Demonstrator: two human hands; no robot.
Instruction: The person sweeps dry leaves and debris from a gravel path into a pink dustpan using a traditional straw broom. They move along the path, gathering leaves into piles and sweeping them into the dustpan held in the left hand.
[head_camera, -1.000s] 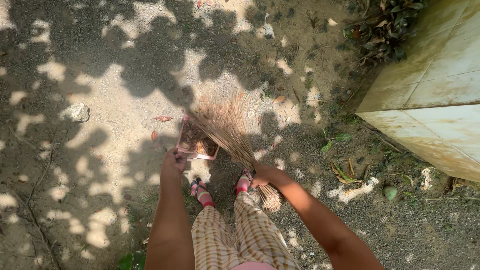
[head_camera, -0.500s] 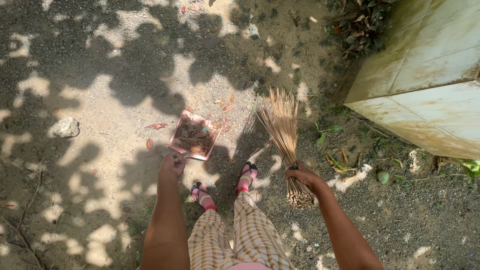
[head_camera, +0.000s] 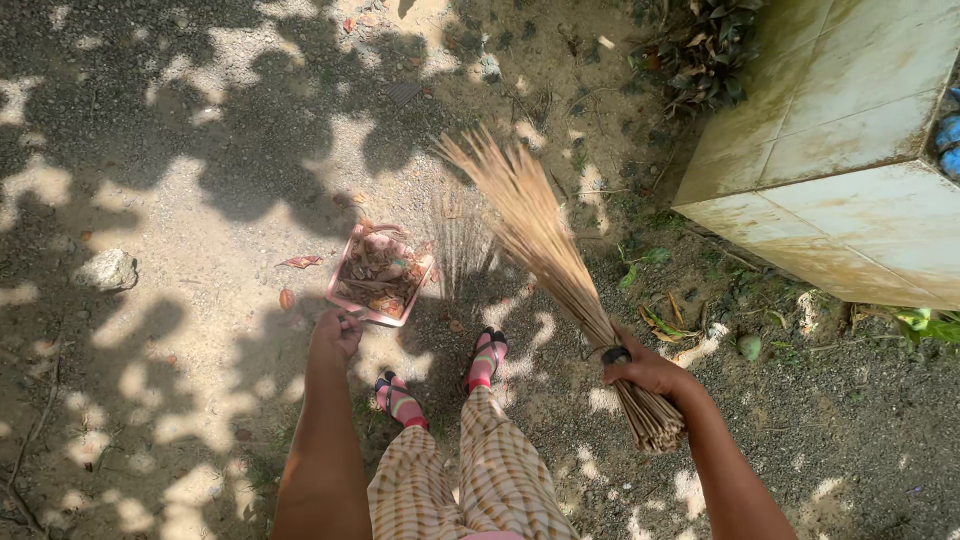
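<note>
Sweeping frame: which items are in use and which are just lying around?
In use:
- stick broom, gripped in the right hand
- pink dustpan full of dry leaves, held by the left hand

Lying about:
- grey stone
- loose fallen leaves on the dirt
- tiled block
- small green fruit

Dustpan (head_camera: 380, 275) lies left of broom (head_camera: 545, 250), stone (head_camera: 105, 270) farther left
</note>
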